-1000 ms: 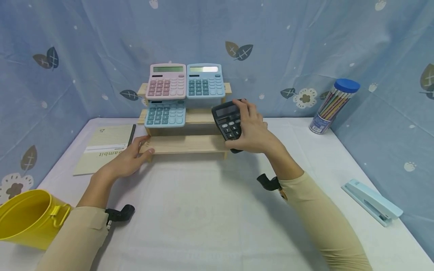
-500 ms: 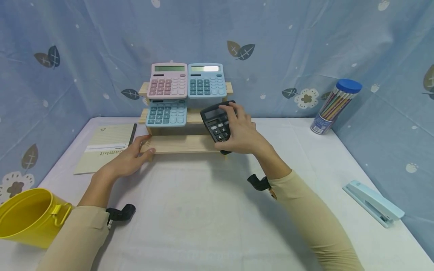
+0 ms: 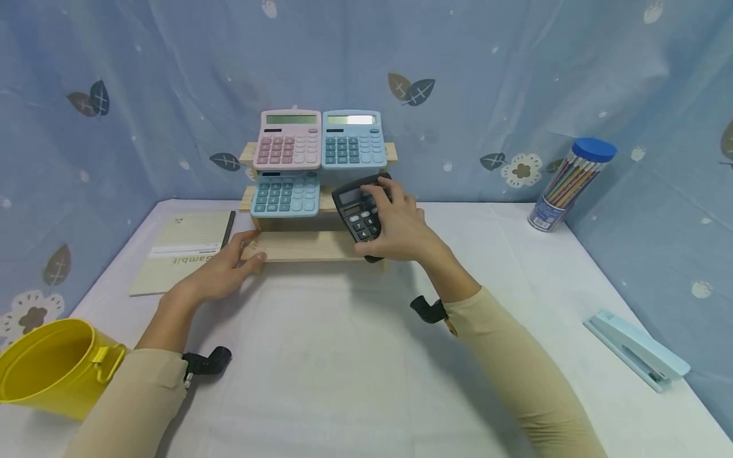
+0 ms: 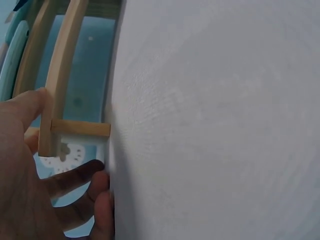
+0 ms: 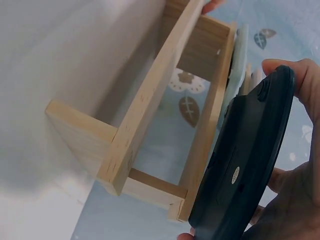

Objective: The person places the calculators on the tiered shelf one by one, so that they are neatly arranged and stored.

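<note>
Your right hand (image 3: 401,229) grips the black calculator (image 3: 357,207) against the wooden rack's (image 3: 303,245) right end; your left hand (image 3: 220,273), fingers relaxed, rests on its left corner.

White table (image 3: 355,375) bears wooden rack (image 3: 309,245), notebook (image 3: 183,251), stapler (image 3: 635,350).

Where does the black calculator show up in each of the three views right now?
Head: the black calculator is centre frame, gripped by the right hand against the right end of the wooden rack.
Left wrist: not in it.
Right wrist: its dark back fills the lower right, beside the rack's end.
Shared landmark: the wooden rack, also in the left wrist view.
</note>
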A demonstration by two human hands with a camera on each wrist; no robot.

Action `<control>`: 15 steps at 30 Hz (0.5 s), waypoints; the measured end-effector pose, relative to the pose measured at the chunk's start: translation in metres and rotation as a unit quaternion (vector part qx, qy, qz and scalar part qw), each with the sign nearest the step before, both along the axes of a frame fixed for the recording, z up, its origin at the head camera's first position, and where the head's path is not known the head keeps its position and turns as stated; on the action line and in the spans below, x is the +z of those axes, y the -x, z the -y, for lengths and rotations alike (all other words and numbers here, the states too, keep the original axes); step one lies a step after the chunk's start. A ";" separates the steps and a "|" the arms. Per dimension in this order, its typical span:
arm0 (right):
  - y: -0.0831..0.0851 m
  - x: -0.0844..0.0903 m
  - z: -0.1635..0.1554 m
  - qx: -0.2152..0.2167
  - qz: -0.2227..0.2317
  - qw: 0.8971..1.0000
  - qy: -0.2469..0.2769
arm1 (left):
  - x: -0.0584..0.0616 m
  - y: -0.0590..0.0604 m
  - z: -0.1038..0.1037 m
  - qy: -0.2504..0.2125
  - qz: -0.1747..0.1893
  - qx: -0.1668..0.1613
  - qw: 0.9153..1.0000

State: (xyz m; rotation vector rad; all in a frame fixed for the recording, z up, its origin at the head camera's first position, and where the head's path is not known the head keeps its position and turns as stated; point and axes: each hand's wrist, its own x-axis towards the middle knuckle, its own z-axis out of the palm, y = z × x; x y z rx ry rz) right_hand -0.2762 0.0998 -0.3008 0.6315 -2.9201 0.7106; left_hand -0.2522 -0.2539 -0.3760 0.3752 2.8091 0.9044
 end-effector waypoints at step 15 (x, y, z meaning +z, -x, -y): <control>0.011 0.001 0.013 -0.011 0.014 0.999 -0.034 | -0.001 -0.001 -0.003 0.006 0.007 -0.002 1.000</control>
